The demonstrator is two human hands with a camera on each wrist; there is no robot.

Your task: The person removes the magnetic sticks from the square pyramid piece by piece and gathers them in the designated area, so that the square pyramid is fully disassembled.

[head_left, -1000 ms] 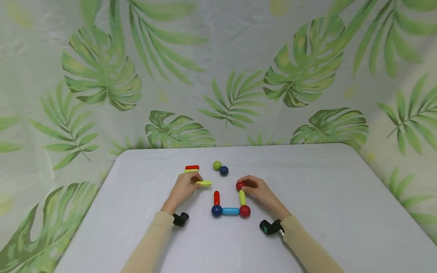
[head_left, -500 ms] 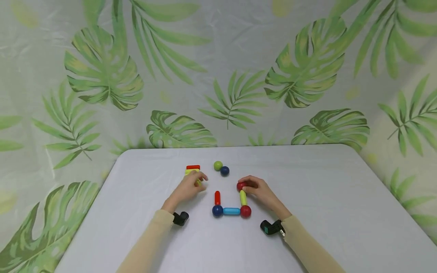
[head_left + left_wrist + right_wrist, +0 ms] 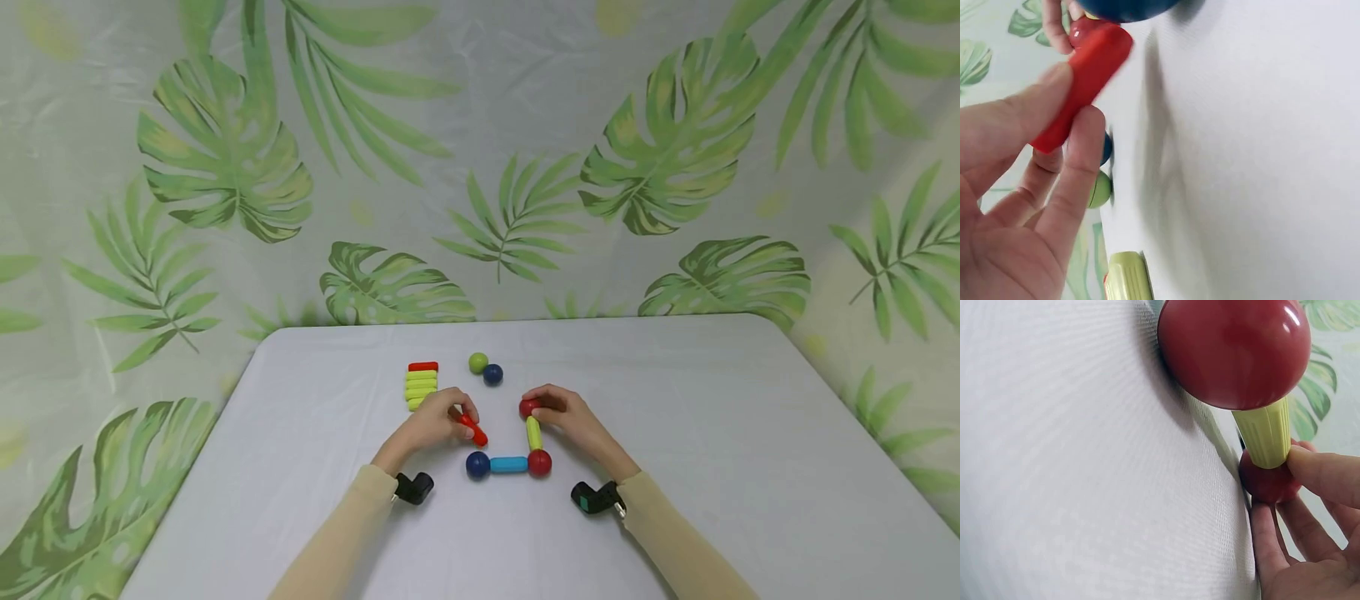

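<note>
My left hand (image 3: 433,418) pinches a red rod (image 3: 1088,87) between thumb and fingertips, tilted and apart from the navy ball (image 3: 477,465) near it. A light blue rod (image 3: 509,465) joins that navy ball to a red ball (image 3: 539,462) at the near right. From this red ball a yellow-green rod (image 3: 533,433) runs away to a second red ball (image 3: 1270,478). My right hand (image 3: 572,419) grips that second ball, its thumb by the rod's end in the right wrist view.
Several yellow-green rods (image 3: 421,383) lie in a stack-like row at the back left, with a red rod (image 3: 423,367) behind them. A green ball (image 3: 478,362) and another navy ball (image 3: 492,374) sit at the back middle of the white table (image 3: 675,400).
My left hand has put the yellow-green rod down by the row, then moved nearer and picked up the red rod from behind the navy ball. My right hand has stayed on its ball.
</note>
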